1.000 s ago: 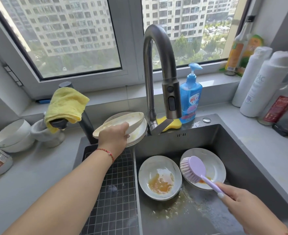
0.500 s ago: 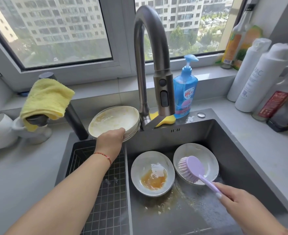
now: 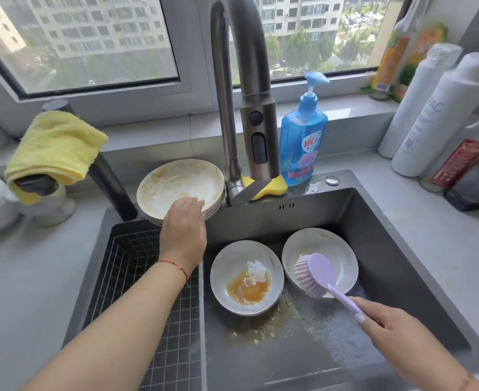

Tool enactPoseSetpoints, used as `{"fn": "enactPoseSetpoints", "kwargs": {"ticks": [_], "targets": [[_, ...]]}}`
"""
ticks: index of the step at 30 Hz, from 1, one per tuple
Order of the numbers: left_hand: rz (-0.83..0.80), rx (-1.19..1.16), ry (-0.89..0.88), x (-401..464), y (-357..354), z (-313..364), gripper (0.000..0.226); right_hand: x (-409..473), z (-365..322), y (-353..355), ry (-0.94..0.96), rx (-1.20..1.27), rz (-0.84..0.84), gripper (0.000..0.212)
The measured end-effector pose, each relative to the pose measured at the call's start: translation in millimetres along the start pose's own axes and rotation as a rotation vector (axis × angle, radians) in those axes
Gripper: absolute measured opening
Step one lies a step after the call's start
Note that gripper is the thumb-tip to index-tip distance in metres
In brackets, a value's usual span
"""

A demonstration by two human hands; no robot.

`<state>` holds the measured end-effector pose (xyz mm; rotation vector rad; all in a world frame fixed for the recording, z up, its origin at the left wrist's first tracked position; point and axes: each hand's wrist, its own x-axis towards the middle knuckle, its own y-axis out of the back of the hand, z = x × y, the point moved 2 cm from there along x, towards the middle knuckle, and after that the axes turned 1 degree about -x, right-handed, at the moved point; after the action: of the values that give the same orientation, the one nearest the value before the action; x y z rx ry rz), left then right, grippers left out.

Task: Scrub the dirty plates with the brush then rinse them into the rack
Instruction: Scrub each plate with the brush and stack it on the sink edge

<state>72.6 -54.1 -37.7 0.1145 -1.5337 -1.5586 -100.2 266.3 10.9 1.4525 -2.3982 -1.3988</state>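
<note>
A single head-worn wide-angle view looks forward and down, close over the sink (image 3: pixel 402 249), toward the window (image 3: pixel 91 43).

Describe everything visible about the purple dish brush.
The dish brush is pale purple, plastic by its look, with an oval head, pinkish-white bristles and a slim straight handle. It lies tilted, its handle running down-right into the right hand, whose fingers curl round its end. Its bristles face down-left, at the near rim of the right-hand plate in the sink basin; actual contact cannot be told. Nothing else touches it.
</note>
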Motion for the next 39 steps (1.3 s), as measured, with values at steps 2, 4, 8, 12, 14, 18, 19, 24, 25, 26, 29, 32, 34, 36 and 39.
{"fn": "enactPoseSetpoints", "kwargs": {"ticks": [2,4,8,12,14,18,19,24,25,26,29,32,34,36,39], "targets": [[0.138,-0.129,-0.021,-17.7,-4.3,26.2,0.026,2.5,7.8,0.7,-0.008,-0.008,0.010,0.045],[0.065,-0.307,0.113,-36.5,-12.9,56.3,0.020,4.9,13.3,1.7,-0.017,-0.009,0.018,0.041],[-0.272,-0.559,0.900,-77.4,-59.5,77.8,0.029,8.3,22.4,2.9,-0.020,-0.018,0.012,0.041],[-0.325,-0.892,1.639,-118.3,-105.8,73.1,0.033,10.7,28.5,5.3,-0.020,-0.022,-0.004,0.041],[-0.273,-1.000,1.821,-132.1,-116.1,71.1,0.038,10.8,30.6,5.9,-0.026,-0.013,-0.007,0.040],[-0.196,-1.090,1.915,-137.8,-117.7,71.6,0.051,12.6,34.5,7.7,-0.024,-0.029,-0.010,0.038],[-0.184,-1.122,1.922,-137.0,-118.4,72.8,0.049,13.4,35.1,8.1,-0.024,-0.032,-0.012,0.038],[-0.219,-1.151,1.915,-133.1,-119.5,73.5,0.044,14.2,34.5,6.3,-0.028,-0.024,-0.023,0.038],[-0.229,-1.151,1.914,-132.9,-118.7,72.6,0.045,14.5,34.4,5.5,-0.029,-0.023,-0.024,0.038],[-0.243,-1.150,1.922,-134.0,-119.4,71.9,0.047,14.5,34.5,5.5,-0.030,-0.025,-0.026,0.038],[-0.298,-1.165,1.956,-135.9,-118.5,72.2,0.048,13.5,33.2,5.2,-0.027,-0.031,-0.030,0.041],[-0.249,-1.256,1.985,-134.0,-114.3,75.9,0.044,11.3,32.3,5.1,-0.013,-0.039,-0.035,0.040],[-0.203,-1.331,1.983,-133.4,-112.8,77.6,0.041,10.6,34.2,4.4,-0.009,-0.043,-0.034,0.037],[-0.167,-1.422,1.956,-131.0,-111.4,79.8,0.043,9.6,34.7,3.4,-0.010,-0.044,-0.041,0.036],[-0.080,-1.546,1.898,-122.1,-112.1,79.3,0.046,7.4,35.0,3.0,-0.004,-0.046,-0.049,0.037]]}}
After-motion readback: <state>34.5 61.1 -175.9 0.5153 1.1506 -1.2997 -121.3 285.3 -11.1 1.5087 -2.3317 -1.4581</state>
